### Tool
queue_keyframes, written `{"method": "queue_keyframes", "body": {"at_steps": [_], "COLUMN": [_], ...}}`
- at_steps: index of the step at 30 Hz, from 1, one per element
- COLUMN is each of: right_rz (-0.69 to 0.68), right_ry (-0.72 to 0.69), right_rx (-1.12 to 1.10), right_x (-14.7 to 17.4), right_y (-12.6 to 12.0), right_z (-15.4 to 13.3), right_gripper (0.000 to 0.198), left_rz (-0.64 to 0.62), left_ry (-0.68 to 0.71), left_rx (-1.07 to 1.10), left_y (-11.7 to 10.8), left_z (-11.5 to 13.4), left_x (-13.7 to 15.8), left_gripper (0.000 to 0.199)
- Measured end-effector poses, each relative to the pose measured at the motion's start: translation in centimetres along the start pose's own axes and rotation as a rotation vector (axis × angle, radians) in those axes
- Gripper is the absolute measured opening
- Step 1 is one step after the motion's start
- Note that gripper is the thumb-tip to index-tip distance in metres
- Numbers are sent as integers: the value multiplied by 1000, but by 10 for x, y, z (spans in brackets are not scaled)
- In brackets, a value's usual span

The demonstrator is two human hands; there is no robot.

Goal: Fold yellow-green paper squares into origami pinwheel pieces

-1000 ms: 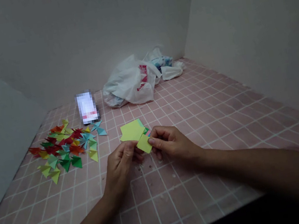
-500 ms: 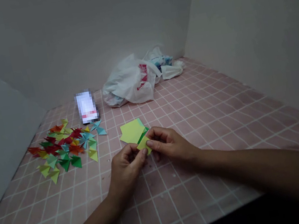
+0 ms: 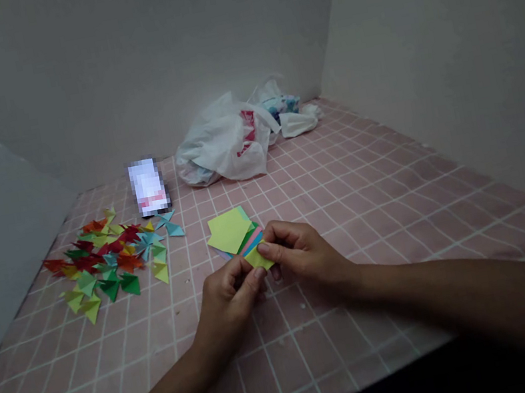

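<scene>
A small folded piece of yellow paper (image 3: 259,259) is pinched between my two hands at the middle of the view. My left hand (image 3: 227,294) grips its left and lower edge between thumb and fingers. On the other side, the thumb of my right hand (image 3: 303,253) presses on the paper, with the fingers curled behind it. Just beyond my fingers lies a loose stack of coloured paper sheets (image 3: 228,231), pale yellow on top, with green, pink and blue edges showing. How the held paper is folded underneath is hidden by my fingers.
Many small folded paper pieces (image 3: 110,287) in red, orange, yellow, green and blue lie spread at the left. Behind them stands a blurred-out phone (image 3: 147,184). Crumpled white plastic bags (image 3: 227,142) rest by the back wall, on a pink tile-patterned surface (image 3: 370,204).
Both hands have shifted slightly right and toward me with the yellow paper, uncovering the pink and blue edges of the stack. The view has tilted a little.
</scene>
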State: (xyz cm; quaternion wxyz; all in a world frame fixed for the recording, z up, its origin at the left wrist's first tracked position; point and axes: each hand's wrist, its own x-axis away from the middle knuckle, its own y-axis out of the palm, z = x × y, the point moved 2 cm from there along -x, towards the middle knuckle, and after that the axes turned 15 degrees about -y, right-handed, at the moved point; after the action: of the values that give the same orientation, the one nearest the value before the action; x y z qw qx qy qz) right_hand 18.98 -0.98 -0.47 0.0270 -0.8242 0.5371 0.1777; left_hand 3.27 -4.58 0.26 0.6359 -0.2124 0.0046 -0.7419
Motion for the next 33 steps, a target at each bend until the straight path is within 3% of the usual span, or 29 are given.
{"method": "queue_keyframes", "body": {"at_steps": [4, 8, 16, 23, 28, 33], "right_rz": [-5, -44, -124, -193, -71, -53], "right_ry": [4, 28, 71, 84, 50, -56], "right_rx": [22, 72, -69, 88, -18, 80], "right_x": [-1, -2, -4, -6, -9, -9], "right_y": [-1, -1, 2, 1, -1, -2], "right_z": [0, 1, 7, 7, 7, 4], "right_gripper": [26, 26, 21, 19, 20, 16], "left_rz": [-38, 9, 66, 58, 90, 115], "left_ry": [-1, -3, -55, -68, -86, -76], "left_rx": [30, 126, 325, 289, 384, 355], "left_y": [1, 0, -4, -5, -5, -5], "left_z": [-1, -4, -9, -4, -3, -3], "left_x": [0, -4, -3, -5, -5, -5], "left_gripper": [31, 24, 22, 19, 19, 18]}}
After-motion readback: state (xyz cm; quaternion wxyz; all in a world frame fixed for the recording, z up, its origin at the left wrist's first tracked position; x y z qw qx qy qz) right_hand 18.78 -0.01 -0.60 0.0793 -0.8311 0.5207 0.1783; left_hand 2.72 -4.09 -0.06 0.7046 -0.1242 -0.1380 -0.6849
